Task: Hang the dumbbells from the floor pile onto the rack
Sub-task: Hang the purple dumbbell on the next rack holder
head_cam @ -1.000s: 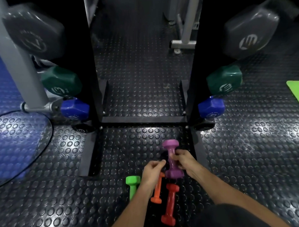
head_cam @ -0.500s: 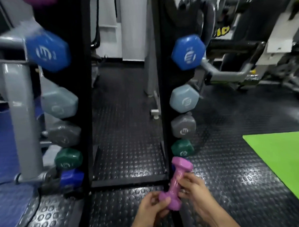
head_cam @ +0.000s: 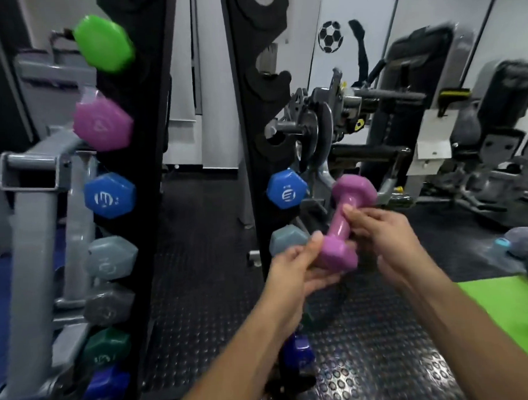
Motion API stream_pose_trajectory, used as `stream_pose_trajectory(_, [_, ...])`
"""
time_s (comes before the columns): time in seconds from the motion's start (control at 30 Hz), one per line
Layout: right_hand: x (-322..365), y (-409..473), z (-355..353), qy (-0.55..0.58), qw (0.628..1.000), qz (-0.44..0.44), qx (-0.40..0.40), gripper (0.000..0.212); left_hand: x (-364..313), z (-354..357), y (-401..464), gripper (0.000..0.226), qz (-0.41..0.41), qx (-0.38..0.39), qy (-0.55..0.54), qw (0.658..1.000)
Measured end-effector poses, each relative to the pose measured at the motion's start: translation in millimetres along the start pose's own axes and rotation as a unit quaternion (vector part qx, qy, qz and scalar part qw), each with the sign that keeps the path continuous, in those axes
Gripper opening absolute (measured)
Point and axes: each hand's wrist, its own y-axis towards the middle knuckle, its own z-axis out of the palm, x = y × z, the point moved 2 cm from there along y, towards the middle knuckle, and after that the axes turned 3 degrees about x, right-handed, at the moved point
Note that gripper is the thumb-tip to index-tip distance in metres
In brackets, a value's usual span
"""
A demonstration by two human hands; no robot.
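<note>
Both grips, left hand [head_cam: 293, 268] and right hand [head_cam: 379, 234], clasp the glossy purple hex-ended dumbbell [head_cam: 344, 223].

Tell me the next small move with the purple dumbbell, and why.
Probably raise the purple dumbbell, gripped by the left hand and right hand, toward the empty hooks on the right post: the left post's purple dumbbell hangs at that height.

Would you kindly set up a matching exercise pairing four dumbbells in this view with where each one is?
Things:
1. green dumbbell
2. gray dumbbell
3. held purple dumbbell
4. teal dumbbell

Places:
A. in both hands, near the right post
B. top of the left post
C. left post, just above the teal one
D. left post, just below the gray one

Pairs: 1-B, 2-C, 3-A, 4-D
</note>
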Motion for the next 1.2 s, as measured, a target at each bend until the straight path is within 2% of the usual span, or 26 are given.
stream_pose_trajectory(0.07, [34, 24, 10, -0.012, 1.000, -0.009, -0.001, 0.016, -32, 14, 15, 0.058, 0.015, -0.010, -0.024, 1.000])
stream_pose_trajectory(0.17, [76, 64, 27, -0.027, 1.000, 0.003, 0.010, 0.021, -77, 34, 31, 0.039, 0.030, -0.028, -0.061, 0.997])
stream_pose_trajectory(0.23, [98, 85, 40, -0.033, 0.999, 0.022, 0.020, 0.019, -104, 44, 40, 0.036, 0.026, -0.033, -0.090, 0.995])
stream_pose_trajectory(0.47, [141, 132, 86, -0.073, 0.994, 0.056, 0.056, 0.019, -156, 46, 87, 0.064, 0.028, -0.076, -0.199, 0.977])
stream_pose_trajectory(0.53, [139, 147, 94, -0.086, 0.991, 0.071, 0.069, 0.028, -162, 43, 97, 0.069, 0.023, -0.094, -0.232, 0.968])
stream_pose_trajectory(0.63, [137, 160, 102, -0.093, 0.990, 0.081, 0.064, 0.024, -162, 42, 105, 0.076, 0.026, -0.112, -0.263, 0.958])
stream_pose_trajectory(0.73, [144, 169, 107, -0.115, 0.990, 0.059, 0.054, 0.011, -158, 43, 105, 0.085, 0.014, -0.094, -0.300, 0.949])
stream_pose_trajectory(0.83, [144, 176, 103, -0.169, 0.982, 0.068, 0.058, 0.005, -150, 39, 99, 0.090, 0.002, -0.078, -0.291, 0.954])
stream_pose_trajectory(0.93, [138, 178, 97, -0.211, 0.972, 0.085, 0.062, 0.007, -146, 34, 96, 0.084, -0.008, -0.076, -0.281, 0.957])
stream_pose_trajectory(1.1, [139, 179, 105, -0.235, 0.967, 0.080, 0.059, 0.010, -152, 30, 93, 0.092, 0.012, -0.079, -0.215, 0.973])
stream_pose_trajectory(1.2, [139, 173, 111, -0.234, 0.969, 0.061, 0.054, 0.010, -151, 30, 96, 0.080, 0.026, -0.078, -0.226, 0.971])
